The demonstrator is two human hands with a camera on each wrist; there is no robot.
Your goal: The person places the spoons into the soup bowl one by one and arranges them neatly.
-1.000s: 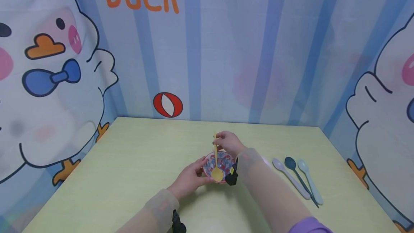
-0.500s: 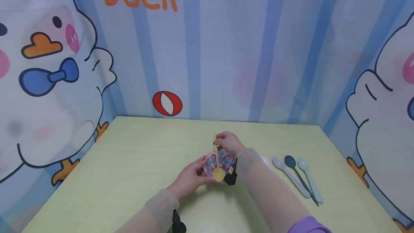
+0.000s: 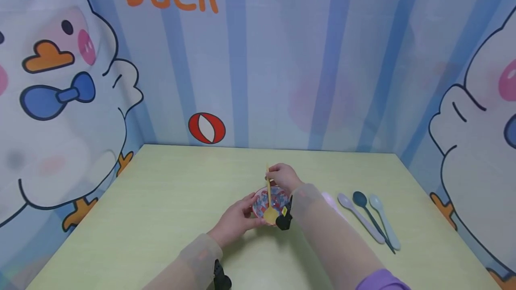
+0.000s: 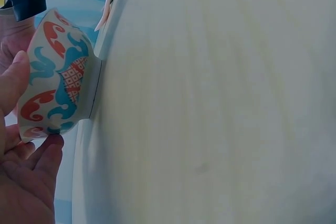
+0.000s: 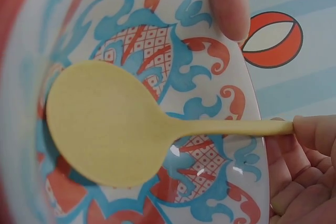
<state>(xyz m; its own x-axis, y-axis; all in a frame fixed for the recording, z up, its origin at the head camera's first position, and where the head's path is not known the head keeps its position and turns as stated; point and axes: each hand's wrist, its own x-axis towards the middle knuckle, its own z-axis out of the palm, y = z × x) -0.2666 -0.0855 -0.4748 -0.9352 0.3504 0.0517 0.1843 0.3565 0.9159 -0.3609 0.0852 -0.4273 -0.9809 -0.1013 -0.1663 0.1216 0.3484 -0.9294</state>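
Note:
A small bowl with a red and blue pattern stands upright near the middle of the table. My left hand grips its left side, the thumb at the near rim and the fingers round the far side. In the left wrist view, the foot of the bowl is down at the tabletop. My right hand pinches the handle end of a yellow spoon beyond the far rim. The spoon's round head lies inside the bowl, over the patterned inner wall, and its handle crosses the rim.
To the right lie a lilac spoon, a dark teal spoon and a pale blue spoon. A pink spoon is partly hidden by the right forearm. Behind the table hangs a printed duck curtain.
The head view has shifted slightly, and a bit more of the pink spoon shows beside the right forearm. Both hands keep their hold on the bowl and the yellow spoon.

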